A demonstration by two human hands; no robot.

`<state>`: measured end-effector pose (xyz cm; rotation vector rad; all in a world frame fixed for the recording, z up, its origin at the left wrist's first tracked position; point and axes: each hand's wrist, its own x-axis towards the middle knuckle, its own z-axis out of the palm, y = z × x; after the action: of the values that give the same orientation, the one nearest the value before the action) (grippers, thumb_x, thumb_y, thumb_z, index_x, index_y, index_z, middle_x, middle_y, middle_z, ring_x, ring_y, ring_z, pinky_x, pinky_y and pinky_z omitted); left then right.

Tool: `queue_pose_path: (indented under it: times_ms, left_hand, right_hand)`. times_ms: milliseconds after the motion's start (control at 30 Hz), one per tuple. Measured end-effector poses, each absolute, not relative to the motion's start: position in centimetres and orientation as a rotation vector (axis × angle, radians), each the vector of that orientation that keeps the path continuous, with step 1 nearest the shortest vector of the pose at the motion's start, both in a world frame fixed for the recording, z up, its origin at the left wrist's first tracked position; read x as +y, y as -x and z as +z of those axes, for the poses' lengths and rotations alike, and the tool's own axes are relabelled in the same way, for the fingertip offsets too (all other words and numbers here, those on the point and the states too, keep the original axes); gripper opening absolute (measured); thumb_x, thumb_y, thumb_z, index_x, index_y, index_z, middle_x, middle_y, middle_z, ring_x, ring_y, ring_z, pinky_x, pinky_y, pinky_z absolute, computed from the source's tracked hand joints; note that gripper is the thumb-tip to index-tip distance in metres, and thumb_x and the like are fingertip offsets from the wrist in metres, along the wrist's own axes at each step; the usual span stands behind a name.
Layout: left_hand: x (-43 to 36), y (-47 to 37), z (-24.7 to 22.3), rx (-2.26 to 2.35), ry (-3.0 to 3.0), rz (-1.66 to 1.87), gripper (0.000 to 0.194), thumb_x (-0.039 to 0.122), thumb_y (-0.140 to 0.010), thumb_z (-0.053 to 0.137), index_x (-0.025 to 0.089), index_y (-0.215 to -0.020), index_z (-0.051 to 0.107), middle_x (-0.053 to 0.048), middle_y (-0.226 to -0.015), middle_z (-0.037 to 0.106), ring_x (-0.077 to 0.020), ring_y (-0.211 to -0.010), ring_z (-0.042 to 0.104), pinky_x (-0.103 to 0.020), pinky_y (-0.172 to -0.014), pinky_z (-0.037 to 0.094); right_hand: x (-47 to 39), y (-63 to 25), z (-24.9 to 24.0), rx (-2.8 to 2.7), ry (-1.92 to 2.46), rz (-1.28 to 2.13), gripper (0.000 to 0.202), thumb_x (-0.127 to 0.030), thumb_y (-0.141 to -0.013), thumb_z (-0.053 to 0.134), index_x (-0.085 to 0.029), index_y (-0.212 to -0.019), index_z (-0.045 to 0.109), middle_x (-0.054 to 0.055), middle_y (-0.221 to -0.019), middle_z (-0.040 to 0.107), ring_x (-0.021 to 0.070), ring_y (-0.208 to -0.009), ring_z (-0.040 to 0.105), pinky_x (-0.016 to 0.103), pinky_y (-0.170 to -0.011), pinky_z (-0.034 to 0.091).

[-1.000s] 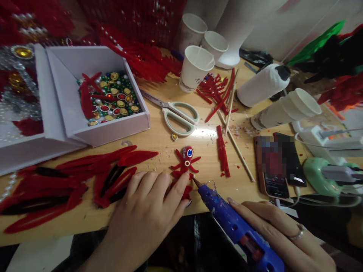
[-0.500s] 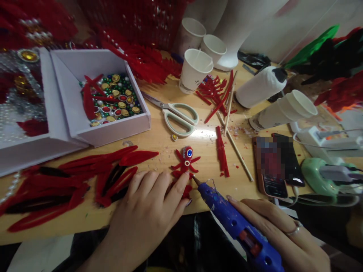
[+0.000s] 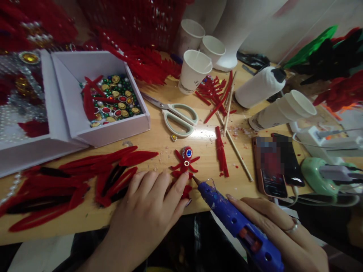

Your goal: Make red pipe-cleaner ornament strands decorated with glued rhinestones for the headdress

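My left hand presses its index finger and thumb on the lower part of a small red ornament on the table; the ornament has a blue gem on top and a ring of tiny stones below. My right hand is wrapped round a blue glue gun, whose metal tip touches or nearly touches the ornament's red edge beside my left fingertip. Scissors with pale green handles lie above the ornament, and a small yellow gem sits by them.
A white box of beads and coins stands at the upper left, red fuzzy pieces at the left. Paper cups, a white bottle, wooden sticks, phones and a green power socket are behind and right.
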<state>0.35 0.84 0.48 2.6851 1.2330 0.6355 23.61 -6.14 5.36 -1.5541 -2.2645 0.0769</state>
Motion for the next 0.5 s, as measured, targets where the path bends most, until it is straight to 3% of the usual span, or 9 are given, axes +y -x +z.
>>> queue_pose_path:
  times_ms: [367, 500]
  left_hand:
    - [0.8, -0.4, 0.5, 1.252, -2.679, 0.641, 0.032, 0.027, -0.097, 0.049, 0.016, -0.123, 0.063, -0.005, -0.078, 0.057, -0.0255, -0.076, 0.049, -0.041, -0.073, 0.037]
    - [0.8, -0.3, 0.5, 1.240, -2.692, 0.650, 0.031, 0.027, -0.097, 0.049, 0.014, -0.121, 0.064, -0.005, -0.079, 0.057, -0.0255, -0.076, 0.048, -0.041, -0.072, 0.036]
  right_hand:
    - [-5.4, -23.5, 5.2, -2.266, 1.487, 0.134, 0.029, -0.024, -0.105, 0.037, -0.014, -0.121, 0.059, 0.009, -0.100, 0.060, 0.0178, -0.082, 0.063, 0.023, -0.076, 0.055]
    - [-5.4, -24.7, 5.1, -2.320, 1.486, 0.113, 0.032, -0.014, -0.100, 0.045, -0.015, -0.130, 0.056, 0.010, -0.105, 0.061, 0.0171, -0.084, 0.064, 0.024, -0.078, 0.055]
